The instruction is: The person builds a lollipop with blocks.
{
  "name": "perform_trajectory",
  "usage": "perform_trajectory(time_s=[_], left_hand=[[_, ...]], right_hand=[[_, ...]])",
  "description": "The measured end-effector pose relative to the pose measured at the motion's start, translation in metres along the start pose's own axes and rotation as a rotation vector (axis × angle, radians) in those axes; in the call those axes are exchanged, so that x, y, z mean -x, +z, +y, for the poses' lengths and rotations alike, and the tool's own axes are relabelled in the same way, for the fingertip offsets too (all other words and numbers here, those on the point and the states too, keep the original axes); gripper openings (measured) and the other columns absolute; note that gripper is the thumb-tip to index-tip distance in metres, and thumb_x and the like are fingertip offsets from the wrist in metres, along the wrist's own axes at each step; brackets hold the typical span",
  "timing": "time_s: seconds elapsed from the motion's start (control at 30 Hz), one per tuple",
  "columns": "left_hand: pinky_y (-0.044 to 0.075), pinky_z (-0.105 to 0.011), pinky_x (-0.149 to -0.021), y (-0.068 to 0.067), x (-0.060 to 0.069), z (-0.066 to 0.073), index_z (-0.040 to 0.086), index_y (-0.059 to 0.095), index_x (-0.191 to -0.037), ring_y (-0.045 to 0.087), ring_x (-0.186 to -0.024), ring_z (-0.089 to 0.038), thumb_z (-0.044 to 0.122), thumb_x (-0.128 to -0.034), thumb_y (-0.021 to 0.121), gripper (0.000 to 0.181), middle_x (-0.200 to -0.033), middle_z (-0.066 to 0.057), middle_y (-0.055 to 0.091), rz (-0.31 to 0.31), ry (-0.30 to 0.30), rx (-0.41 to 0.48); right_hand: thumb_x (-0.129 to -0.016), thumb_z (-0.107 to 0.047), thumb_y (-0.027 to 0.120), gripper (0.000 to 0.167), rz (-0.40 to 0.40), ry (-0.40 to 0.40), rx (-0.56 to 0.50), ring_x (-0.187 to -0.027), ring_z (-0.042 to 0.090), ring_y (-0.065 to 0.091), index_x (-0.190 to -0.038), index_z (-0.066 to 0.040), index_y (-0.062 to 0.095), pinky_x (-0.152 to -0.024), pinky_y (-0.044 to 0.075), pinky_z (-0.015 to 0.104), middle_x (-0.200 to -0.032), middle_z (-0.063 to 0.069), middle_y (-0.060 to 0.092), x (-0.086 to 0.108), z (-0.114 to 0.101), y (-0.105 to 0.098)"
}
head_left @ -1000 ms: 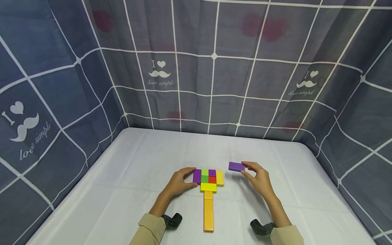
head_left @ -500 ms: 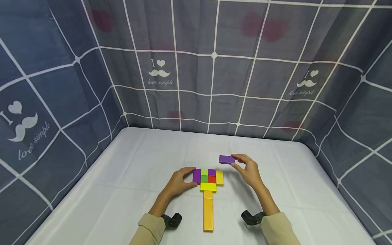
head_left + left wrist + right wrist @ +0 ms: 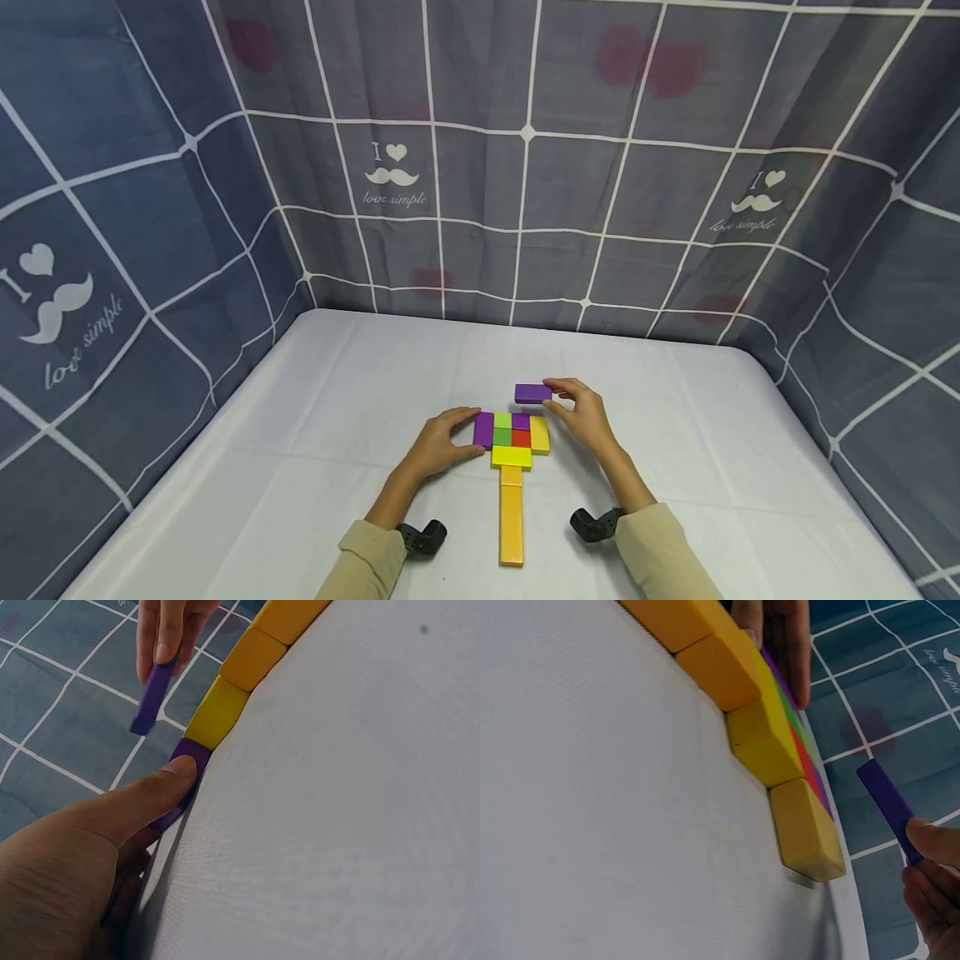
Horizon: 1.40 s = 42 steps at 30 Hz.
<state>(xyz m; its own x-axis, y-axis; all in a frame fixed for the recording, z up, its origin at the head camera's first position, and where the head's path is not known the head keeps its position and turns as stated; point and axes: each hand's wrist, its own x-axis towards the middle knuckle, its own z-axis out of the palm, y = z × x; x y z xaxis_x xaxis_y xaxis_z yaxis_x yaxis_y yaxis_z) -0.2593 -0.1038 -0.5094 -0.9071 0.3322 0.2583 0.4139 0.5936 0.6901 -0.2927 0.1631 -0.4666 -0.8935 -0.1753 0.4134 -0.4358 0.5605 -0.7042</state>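
Observation:
With thumb and fingers at its two ends, my left hand (image 3: 438,446) pinches a purple block (image 3: 483,430) lying at the left side of a flat block arrangement. Light green (image 3: 502,420), green (image 3: 502,437), red (image 3: 521,438) and small purple (image 3: 521,422) blocks fill the middle. A pale yellow block (image 3: 540,435) borders them on the right. Below lies a bright yellow block (image 3: 512,457), above an orange stem (image 3: 512,525). My right hand (image 3: 585,415) pinches one end of another purple block (image 3: 889,806), held raised just behind the arrangement's far edge.
A white cloth (image 3: 360,375) covers the table. Dark grid-patterned curtains (image 3: 480,183) rise behind it and on both sides. Black wrist devices (image 3: 423,540) are worn on both wrists.
My right hand has carried its purple block leftward, from right of the arrangement to just behind its far edge. The left hand has kept its place.

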Motion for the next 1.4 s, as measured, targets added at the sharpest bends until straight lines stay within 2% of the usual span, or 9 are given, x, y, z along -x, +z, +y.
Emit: perform_trajectory(time_s=[0.33, 1.1, 1.4], left_hand=[[0.035, -0.043, -0.103, -0.001, 0.0, 0.0, 0.008, 0.055, -0.128, 0.046, -0.121, -0.028, 0.033, -0.073, 0.078, 0.065, -0.128, -0.012, 0.054, 0.005, 0.016, 0.004], [0.036, -0.041, -0.102, 0.0, -0.001, -0.001, 0.008, 0.055, -0.128, 0.047, -0.121, -0.026, 0.034, -0.0733, 0.077, 0.065, -0.127, -0.011, 0.055, 0.01, 0.028, -0.004], [0.036, -0.042, -0.102, 0.0, 0.0, 0.0, 0.008, 0.054, -0.129, 0.047, -0.121, -0.026, 0.034, -0.0739, 0.077, 0.065, -0.128, -0.01, 0.055, 0.003, 0.022, -0.002]], right_hand=[[-0.079, -0.002, 0.071, 0.032, -0.043, 0.013, 0.025, -0.092, 0.025, 0.06, -0.11, -0.002, 0.066, -0.083, 0.051, 0.04, -0.104, 0.01, 0.064, 0.001, 0.007, 0.014], [-0.081, -0.008, 0.07, 0.032, -0.12, 0.019, 0.105, -0.092, 0.024, 0.059, -0.112, -0.005, 0.066, -0.082, 0.05, 0.041, -0.105, 0.01, 0.064, -0.003, 0.005, 0.025], [-0.084, -0.011, 0.068, 0.028, -0.159, 0.048, 0.14, -0.094, 0.027, 0.057, -0.112, -0.007, 0.067, -0.084, 0.047, 0.044, -0.101, 0.008, 0.066, -0.002, 0.004, 0.026]])
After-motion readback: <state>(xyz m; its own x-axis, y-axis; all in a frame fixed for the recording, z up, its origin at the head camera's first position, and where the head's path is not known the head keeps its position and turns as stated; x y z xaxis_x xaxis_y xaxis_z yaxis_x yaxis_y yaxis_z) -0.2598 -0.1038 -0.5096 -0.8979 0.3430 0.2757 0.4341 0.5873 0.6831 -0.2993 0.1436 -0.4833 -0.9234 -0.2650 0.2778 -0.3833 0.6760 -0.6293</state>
